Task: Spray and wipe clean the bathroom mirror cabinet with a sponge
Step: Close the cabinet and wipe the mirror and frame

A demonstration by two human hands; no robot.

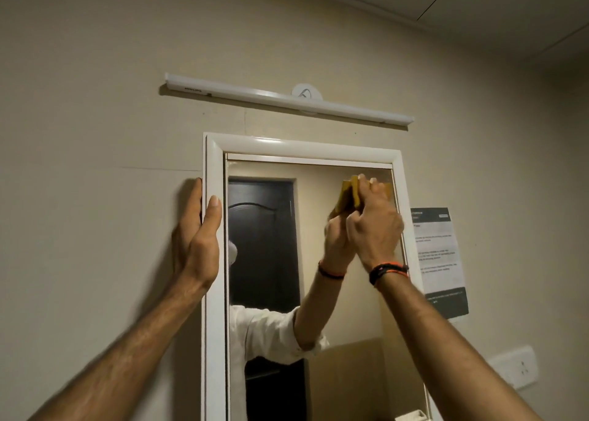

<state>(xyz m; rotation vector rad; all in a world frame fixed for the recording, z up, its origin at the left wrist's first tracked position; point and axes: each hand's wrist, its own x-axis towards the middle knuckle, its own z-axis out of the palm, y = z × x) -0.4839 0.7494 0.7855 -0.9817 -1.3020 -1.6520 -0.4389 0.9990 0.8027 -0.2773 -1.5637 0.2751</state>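
Right grip curled round yellow sponge, pressing it flat on mirror near upper right corner, just below top rail of white cabinet frame and just beside right rail. Little glass left above or to the right of sponge; wide open glass to the left and below. Left grip wide, fingers straight against outer side of left frame rail, thumb lying on its front face. Black and orange bands on right wrist.

Overhead, well apart from frame: white tube light fixed to beige wall. Right of frame, just beside it: printed paper notice, text too blurred to read. Lower right: white wall socket. Reflected in glass: dark door, white sleeve, raised arm with sponge.
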